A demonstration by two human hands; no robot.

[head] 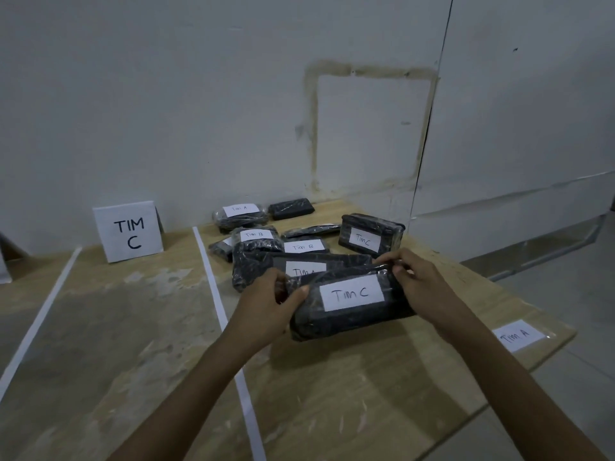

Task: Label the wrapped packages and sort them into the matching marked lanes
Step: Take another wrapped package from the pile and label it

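Left hand and right hand grasp the Tim C package, fingers curled round its ends, its TIM C sign at ten o'clock. The pile at twelve o'clock sits unsorted, with one back package seemingly unlabelled.

The left hand and right hand are stretched forward, palms facing inward, fingers curled gripping.

A: Overall exposure?
B: Dim and flat, with a cool cast; the white wall reads blue-grey.
A: Shadows?
B: Soft and diffuse, pooled on the table at lower centre, with no hard edges.
A: Glare?
B: Faint highlights on the plastic of the held package.
A: Optics?
B: The wall seam bows from wide-angle distortion, and the far labels are soft.
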